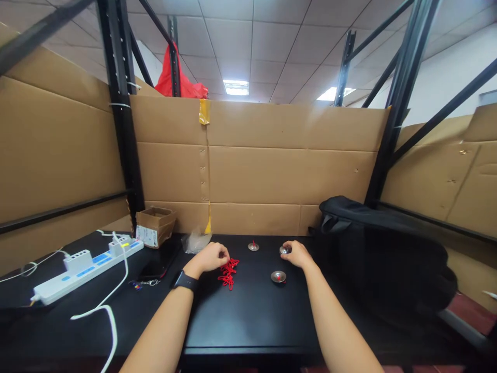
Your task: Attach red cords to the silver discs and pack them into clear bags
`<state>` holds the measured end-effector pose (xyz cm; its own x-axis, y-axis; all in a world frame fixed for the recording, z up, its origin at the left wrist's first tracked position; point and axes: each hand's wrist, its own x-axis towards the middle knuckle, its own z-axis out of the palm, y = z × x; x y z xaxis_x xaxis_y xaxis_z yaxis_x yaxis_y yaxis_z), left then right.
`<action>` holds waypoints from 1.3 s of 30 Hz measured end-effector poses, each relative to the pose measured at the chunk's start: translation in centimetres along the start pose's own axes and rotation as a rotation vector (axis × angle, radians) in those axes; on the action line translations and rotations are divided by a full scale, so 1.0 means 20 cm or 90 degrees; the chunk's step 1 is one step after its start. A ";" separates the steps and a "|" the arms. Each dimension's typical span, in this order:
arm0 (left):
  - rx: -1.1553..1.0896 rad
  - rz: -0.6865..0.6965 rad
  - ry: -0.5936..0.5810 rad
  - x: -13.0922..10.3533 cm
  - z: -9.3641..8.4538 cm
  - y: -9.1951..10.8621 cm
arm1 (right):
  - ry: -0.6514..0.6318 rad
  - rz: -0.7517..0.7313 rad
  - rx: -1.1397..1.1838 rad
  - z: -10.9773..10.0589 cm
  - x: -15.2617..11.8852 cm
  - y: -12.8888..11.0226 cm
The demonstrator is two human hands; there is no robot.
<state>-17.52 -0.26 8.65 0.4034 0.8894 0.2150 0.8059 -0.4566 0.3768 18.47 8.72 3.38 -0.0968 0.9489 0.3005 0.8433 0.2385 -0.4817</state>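
Observation:
My left hand (212,257), with a dark watch on its wrist, is closed at the upper left edge of a pile of red knotted cords (229,273); what its fingertips hold, if anything, is too small to make out. My right hand (298,254) pinches a small round metal disc (284,250) near the back of the black table. Two more metal discs lie on the tabletop: one (253,246) between my hands with a red bit standing on it, the other (278,277) nearer to me with red at its centre.
A black backpack (380,254) fills the right side. At left are a white power strip (87,269) with cables, a phone (157,267), keys (149,283) and a small open cardboard box (156,226). Clear plastic (196,242) lies behind my left hand; cardboard walls (252,176) enclose the table.

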 end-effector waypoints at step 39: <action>-0.123 0.112 0.150 0.05 0.19 0.38 | -0.183 -0.153 0.566 0.07 -0.19 -0.55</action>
<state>-9.40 -2.63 8.35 0.3996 0.7781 0.4846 0.6276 -0.6175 0.4741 8.75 2.70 6.36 -0.4409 0.8400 0.3163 0.0869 0.3907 -0.9164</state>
